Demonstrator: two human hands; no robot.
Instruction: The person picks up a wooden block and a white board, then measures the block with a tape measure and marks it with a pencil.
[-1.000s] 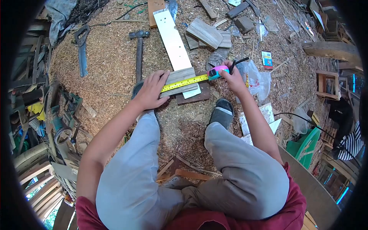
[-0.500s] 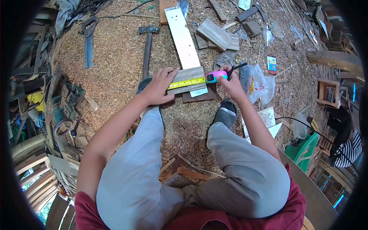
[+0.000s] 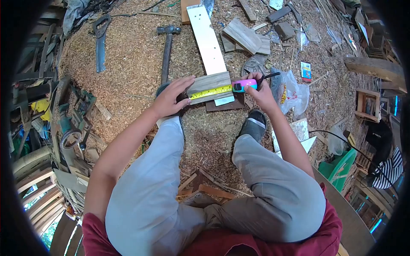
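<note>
A short grey wood piece (image 3: 209, 83) lies on the sawdust floor in front of my feet. A yellow tape blade (image 3: 210, 91) stretches across it from a pink tape measure (image 3: 244, 84). My right hand (image 3: 261, 93) grips the tape measure's case together with a black pencil (image 3: 265, 77). My left hand (image 3: 171, 97) rests at the left end of the wood piece, fingers spread, pinning the tape's tip there. A dark board (image 3: 223, 104) lies under the grey piece.
A long white board (image 3: 207, 39) runs away from the grey piece. A hammer (image 3: 166, 47) and a handsaw (image 3: 101, 40) lie on the sawdust to the left. Wood offcuts (image 3: 243, 36), a plastic bag (image 3: 290, 91) and a green chair (image 3: 341, 164) sit to the right.
My left hand has slid slightly left and its fingers have lifted and spread at the wood's end. The tape measure stays stretched across the grey piece.
</note>
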